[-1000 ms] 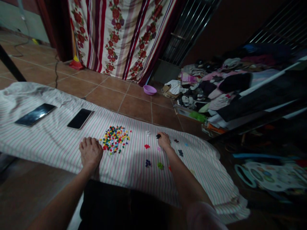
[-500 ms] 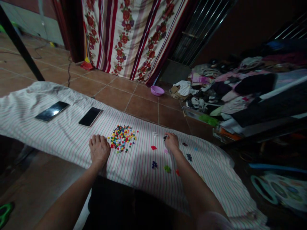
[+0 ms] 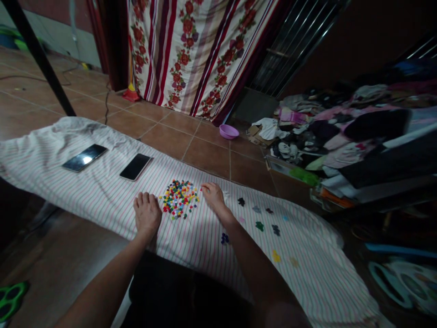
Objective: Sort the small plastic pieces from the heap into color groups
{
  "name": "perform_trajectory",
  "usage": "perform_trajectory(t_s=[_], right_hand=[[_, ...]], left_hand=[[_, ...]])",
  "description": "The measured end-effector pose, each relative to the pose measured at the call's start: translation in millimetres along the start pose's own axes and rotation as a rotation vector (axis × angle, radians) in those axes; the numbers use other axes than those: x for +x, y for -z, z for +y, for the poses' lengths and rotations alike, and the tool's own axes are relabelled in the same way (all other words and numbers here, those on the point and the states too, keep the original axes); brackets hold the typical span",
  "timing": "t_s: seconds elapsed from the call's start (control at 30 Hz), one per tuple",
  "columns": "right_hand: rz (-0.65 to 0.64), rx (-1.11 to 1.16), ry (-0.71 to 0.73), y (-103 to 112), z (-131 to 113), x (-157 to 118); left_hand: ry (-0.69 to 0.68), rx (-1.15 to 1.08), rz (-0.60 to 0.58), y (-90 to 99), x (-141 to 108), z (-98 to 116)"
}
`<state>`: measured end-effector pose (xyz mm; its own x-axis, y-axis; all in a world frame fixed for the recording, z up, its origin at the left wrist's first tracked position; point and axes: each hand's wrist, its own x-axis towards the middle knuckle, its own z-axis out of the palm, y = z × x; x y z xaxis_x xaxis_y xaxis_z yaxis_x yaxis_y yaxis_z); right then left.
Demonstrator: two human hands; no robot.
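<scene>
My left hand (image 3: 148,213) lies palm down on the striped cloth, fingers stretched out, at the left edge of a pile of small coloured cubes (image 3: 179,199). It holds nothing I can see. Just right of the pile is my right hand (image 3: 213,197), its thumb and fingertips pinched together at a tiny red cube (image 3: 201,189). Sorted clusters lie farther right: black (image 3: 241,201), grey (image 3: 256,209), green (image 3: 260,226), dark grey (image 3: 276,230) and yellow (image 3: 276,256) pieces. A dark blue cluster (image 3: 224,238) sits beside my right forearm, which hides some other groups.
Two phones (image 3: 135,166) (image 3: 85,157) rest on the left part of the cloth (image 3: 112,200). Beyond its far edge are a tiled floor, a purple basin (image 3: 229,131) and a floral curtain (image 3: 205,54). Heaped clothes (image 3: 327,123) stand at the right.
My right hand has moved left from the black cluster to the pile's right edge, beside the red cube. The black pieces now lie uncovered. My left hand stays in place; the view has shifted slightly.
</scene>
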<state>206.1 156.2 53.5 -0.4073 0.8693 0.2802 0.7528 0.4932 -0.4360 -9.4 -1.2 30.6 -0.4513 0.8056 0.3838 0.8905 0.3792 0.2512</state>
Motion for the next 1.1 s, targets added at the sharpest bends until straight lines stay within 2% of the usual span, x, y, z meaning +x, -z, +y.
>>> perform_trajectory(t_s=[0.17, 0.33, 0.6, 0.83, 1.1], right_hand=[[-0.104, 0.028, 0.101, -31, -45, 12], [-0.178, -0.050, 0.111, -48, -70, 21], [-0.261, -0.150, 0.056, -54, -81, 27], [-0.331, -0.206, -0.003, -50, -89, 37], [-0.236, -0.088, -0.005, -52, -83, 29]], left_hand=[[0.004, -0.030, -0.005, -4.2, -1, -3], [0.003, -0.034, 0.002, -3.4, 0, -2], [0.023, -0.057, 0.025, -6.5, 0, -1], [0.031, -0.070, 0.000, 0.2, 1, 2], [0.009, -0.021, 0.010, 0.6, 0, 2]])
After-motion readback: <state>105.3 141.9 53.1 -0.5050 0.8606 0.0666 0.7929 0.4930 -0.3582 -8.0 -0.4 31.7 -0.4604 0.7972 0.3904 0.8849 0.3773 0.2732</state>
